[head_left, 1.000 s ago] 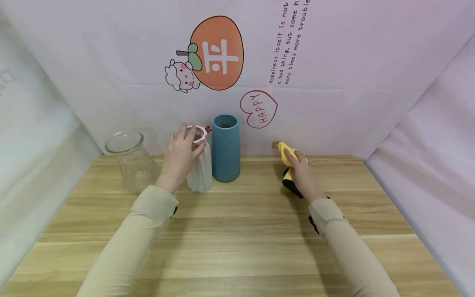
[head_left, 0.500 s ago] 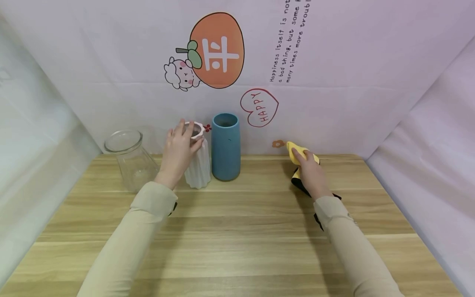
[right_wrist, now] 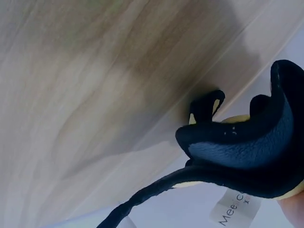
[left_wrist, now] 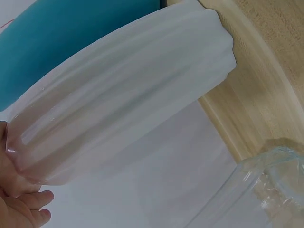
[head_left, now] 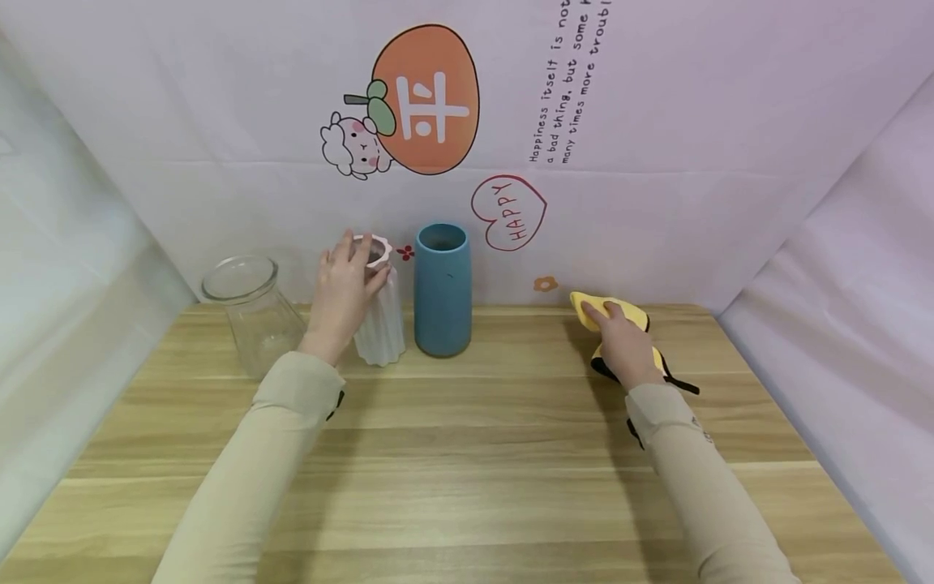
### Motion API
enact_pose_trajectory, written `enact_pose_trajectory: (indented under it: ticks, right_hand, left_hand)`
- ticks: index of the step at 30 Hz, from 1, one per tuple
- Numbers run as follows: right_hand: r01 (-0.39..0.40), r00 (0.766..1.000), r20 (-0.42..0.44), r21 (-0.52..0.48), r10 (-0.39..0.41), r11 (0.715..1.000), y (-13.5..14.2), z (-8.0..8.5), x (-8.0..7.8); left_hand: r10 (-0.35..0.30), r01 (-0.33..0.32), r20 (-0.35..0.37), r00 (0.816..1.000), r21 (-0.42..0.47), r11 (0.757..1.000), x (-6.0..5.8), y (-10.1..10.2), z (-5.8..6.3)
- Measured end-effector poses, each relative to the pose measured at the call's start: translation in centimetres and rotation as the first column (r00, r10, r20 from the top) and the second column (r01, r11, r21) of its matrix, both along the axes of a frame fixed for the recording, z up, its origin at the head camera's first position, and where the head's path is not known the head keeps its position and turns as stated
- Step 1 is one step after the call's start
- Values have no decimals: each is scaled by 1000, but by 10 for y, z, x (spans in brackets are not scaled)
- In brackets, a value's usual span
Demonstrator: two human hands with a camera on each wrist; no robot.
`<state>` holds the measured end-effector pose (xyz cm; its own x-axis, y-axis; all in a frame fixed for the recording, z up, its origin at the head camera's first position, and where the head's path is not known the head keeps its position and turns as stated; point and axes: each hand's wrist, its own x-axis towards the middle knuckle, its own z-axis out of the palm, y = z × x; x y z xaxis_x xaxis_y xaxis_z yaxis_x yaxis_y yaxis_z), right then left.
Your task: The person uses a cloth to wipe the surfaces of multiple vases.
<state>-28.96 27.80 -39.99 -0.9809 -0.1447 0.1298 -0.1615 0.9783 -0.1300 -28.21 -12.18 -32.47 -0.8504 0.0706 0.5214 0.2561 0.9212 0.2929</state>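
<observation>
My left hand grips the white fluted vase at its scalloped rim, fingers over the edge and thumb on the near side. In the left wrist view the white vase spans the picture, its base close over the tabletop. Just right of it in the head view stands a blue vase. At the right, my right hand pinches a folded cleaning cloth, yellow on one face with black edging. Up close in the right wrist view, the cloth shows its dark grey face, a black strip and a white label.
A clear glass vase with a wide rim stands to the left of the white one. The wood-grain table ends at a white printed backdrop. White curtains hang on both sides.
The left hand has shifted the white vase left, widening the gap to the blue vase. The right hand has carried the cloth rightward and slightly toward me, uncovering a small orange flower print.
</observation>
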Motion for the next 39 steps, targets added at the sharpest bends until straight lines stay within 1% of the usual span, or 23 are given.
enact_pose_trajectory:
  ticks: [5,8,15,21,24,29,33,39]
  right_hand:
    - [-12,1000,-28,-37,11,999,3,-6,1]
    - [-34,999,-36,-59,32,998,6,-11,1]
    - [-93,995,-36,-52,91,994,10,-24,1]
    - [-107,994,-40,-60,105,992,11,-28,1]
    - [-95,995,-5,-71,95,993,11,-30,1]
    - [-54,994,89,-106,63,993,10,-32,-2]
    - [-52,989,133,-126,69,991,10,-35,-3]
    - [-44,982,178,-145,70,988,11,-35,-2]
  left_hand:
    - [13,-13,21,1000,3,1000,-2,-3,1]
    - [15,-15,23,1000,-1,1000,-3,-5,1]
    - [14,-15,46,999,8,1000,-5,-8,2]
    - [10,-10,49,999,14,1000,-7,-11,2]
    - [9,-9,52,999,11,1000,-7,-12,3]
    - [8,-8,68,998,6,1000,-8,-14,3]
    - [12,-12,83,996,-6,1000,-9,-15,5]
    - [44,-38,144,989,-43,998,-8,-14,9]
